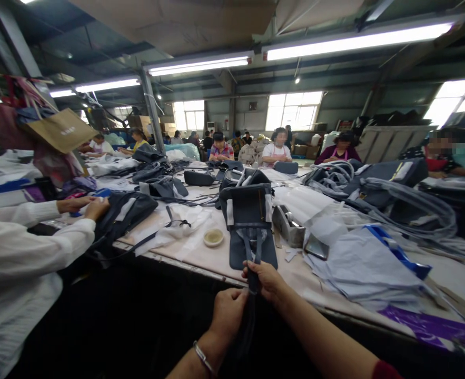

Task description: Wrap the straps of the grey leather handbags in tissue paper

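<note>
A dark blue-grey bag (251,208) lies on the work table in front of me, with its flap (236,252) folded toward the front edge. Dark straps (253,245) run from the bag down over the edge to my hands. My right hand (266,279) is closed around the straps, thumb on top. Just below and to the left, my left hand (228,313), with a bracelet at the wrist, is closed in a pinch at the strap's edge, where a bit of clear film shows. The strap's lower end hangs in the dark below the table.
Left of the bag sits a small round dish (213,237); right of it, a metal tape dispenser (289,226), a phone (316,247), white paper sheets (362,268) and a blue tape dispenser (398,251). A co-worker's hands (94,207) handle another dark bag (127,216) at left.
</note>
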`<state>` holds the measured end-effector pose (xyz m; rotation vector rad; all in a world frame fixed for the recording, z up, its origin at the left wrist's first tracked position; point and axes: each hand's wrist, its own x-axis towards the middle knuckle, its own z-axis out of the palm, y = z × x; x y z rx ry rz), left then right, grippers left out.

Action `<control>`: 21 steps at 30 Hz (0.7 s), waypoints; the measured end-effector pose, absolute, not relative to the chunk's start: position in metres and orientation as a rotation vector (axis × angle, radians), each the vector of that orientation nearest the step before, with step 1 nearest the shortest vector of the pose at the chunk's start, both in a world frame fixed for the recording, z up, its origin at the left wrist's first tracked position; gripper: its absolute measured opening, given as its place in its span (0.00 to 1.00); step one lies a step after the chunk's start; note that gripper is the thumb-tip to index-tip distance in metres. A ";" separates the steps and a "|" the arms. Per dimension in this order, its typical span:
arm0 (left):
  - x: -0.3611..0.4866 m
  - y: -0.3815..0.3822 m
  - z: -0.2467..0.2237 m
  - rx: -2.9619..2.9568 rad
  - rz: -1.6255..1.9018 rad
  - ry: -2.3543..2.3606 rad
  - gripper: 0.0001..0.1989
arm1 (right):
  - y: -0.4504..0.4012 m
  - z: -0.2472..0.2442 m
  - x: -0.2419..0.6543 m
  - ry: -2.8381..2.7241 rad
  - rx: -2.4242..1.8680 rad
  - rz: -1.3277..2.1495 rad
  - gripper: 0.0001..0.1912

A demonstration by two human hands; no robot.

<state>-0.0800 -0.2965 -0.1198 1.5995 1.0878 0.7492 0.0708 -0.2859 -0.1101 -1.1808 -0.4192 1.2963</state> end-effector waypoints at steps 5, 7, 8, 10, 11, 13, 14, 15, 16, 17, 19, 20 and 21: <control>-0.073 -0.274 -0.114 1.555 0.806 1.099 0.18 | -0.308 -0.115 0.054 -0.512 -1.124 1.312 0.17; -0.069 -0.268 -0.109 1.515 0.815 1.085 0.17 | -0.323 -0.112 0.048 -0.580 -1.016 1.364 0.20; -0.066 -0.267 -0.106 1.490 0.826 1.083 0.17 | -0.331 -0.112 0.046 -0.623 -0.956 1.397 0.21; -0.061 -0.266 -0.100 1.416 0.848 1.086 0.16 | -0.346 -0.116 0.039 -0.699 -0.892 1.472 0.21; -0.059 -0.266 -0.097 1.370 0.853 1.083 0.15 | -0.352 -0.121 0.036 -0.713 -0.908 1.499 0.21; -0.058 -0.267 -0.094 1.290 0.852 1.061 0.15 | -0.362 -0.133 0.029 -0.678 -0.980 1.521 0.21; -0.059 -0.267 -0.095 1.264 0.852 1.035 0.15 | -0.366 -0.139 0.026 -0.638 -1.017 1.509 0.21; -0.061 -0.268 -0.096 1.246 0.855 1.002 0.15 | -0.369 -0.144 0.024 -0.596 -1.045 1.487 0.20; -0.063 -0.268 -0.098 1.232 0.860 0.965 0.15 | -0.372 -0.148 0.022 -0.566 -1.063 1.467 0.20; -0.066 -0.268 -0.100 1.216 0.861 0.936 0.15 | -0.373 -0.150 0.021 -0.558 -1.073 1.458 0.20; -0.071 -0.267 -0.103 1.171 0.848 0.914 0.15 | -0.376 -0.151 0.022 -0.603 -1.087 1.466 0.20; -0.074 -0.266 -0.104 1.148 0.839 0.923 0.16 | -0.377 -0.150 0.023 -0.642 -1.096 1.479 0.21; -0.075 -0.266 -0.104 1.129 0.830 0.940 0.17 | -0.378 -0.149 0.024 -0.686 -1.106 1.490 0.21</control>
